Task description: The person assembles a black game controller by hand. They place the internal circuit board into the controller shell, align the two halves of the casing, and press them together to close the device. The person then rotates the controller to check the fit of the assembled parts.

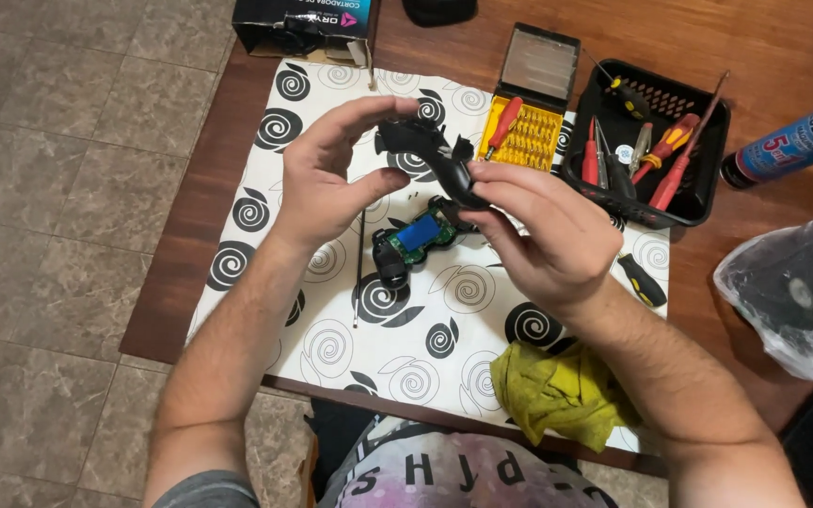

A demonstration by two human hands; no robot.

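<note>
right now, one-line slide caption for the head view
Both hands, left hand and right hand, hold a black controller shell above its circuit board on a spiral-print mat.

Glossy black plastic shell [435, 155], matt printed mat [331, 329], wooden table [764, 47], yellow cloth [562, 390]

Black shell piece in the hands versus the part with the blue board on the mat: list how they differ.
The black shell piece is held up between the left hand and right hand; the part with the blue board lies on the spiral-patterned mat. The shell piece looks all black and curved; the other shows a blue and green circuit board. Both have black plastic.
</note>
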